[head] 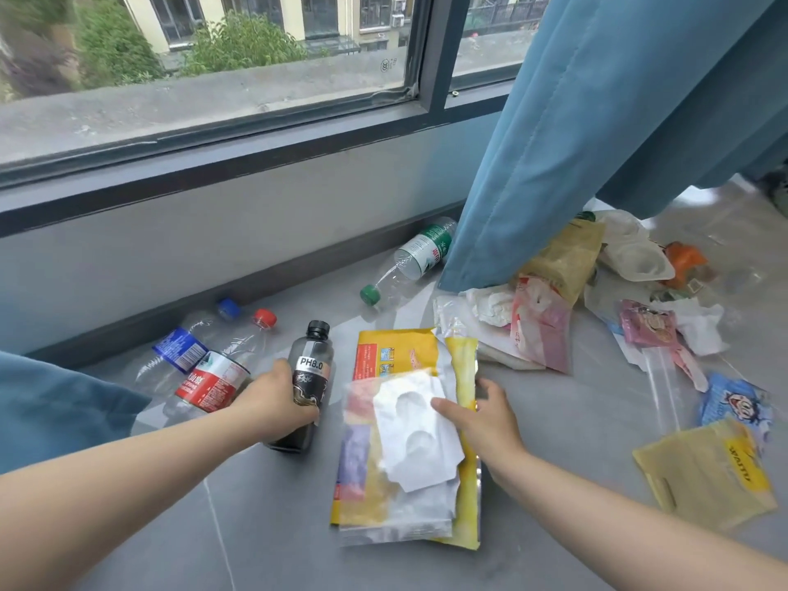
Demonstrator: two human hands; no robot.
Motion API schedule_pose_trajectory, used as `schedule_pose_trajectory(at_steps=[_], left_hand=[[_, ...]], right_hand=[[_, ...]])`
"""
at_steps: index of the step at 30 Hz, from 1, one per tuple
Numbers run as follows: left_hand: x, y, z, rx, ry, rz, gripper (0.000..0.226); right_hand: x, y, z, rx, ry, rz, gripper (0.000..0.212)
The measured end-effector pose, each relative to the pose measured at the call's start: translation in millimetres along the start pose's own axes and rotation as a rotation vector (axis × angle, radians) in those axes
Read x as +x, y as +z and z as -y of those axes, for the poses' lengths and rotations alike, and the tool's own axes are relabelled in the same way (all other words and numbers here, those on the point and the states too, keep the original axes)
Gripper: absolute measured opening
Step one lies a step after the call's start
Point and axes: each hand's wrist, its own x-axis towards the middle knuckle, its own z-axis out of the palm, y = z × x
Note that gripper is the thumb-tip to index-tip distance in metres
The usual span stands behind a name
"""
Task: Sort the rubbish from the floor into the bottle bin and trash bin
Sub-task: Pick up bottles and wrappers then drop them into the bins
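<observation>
Left hand [277,403], right hand [484,420]: apparently bare.

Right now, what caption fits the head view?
Left hand grips a black bottle; right hand holds wrappers over the littered floor.

bare grey floor [575,420] between yellow packet [464,420] and wrappers [648,330], curtain [597,121] overhanging

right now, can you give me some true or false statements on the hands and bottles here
The left hand grips the black-capped bottle. True.
The right hand holds the green-capped bottle. False: it grips the wrapper stack.
The red-capped bottle stands upright. False: it lies on its side.
The blue curtain hides the green-capped bottle's base. True.
</observation>
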Motion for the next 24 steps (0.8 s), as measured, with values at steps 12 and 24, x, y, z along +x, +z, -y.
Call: schedule_pose_trajectory(at_steps=[12,24], left_hand=[[-16.7,27.0,-7.2,-0.097,-0.015,0.089,0.053],[-22.4,26.1,-11.0,-0.122,-0.022,0.095,0.051]], right_hand=[[-19.1,14.1,-10.3,0.101,0.028,0.174,0.073],[-25.8,30.7,-2.9,0.115,0.049,0.211,0.098]])
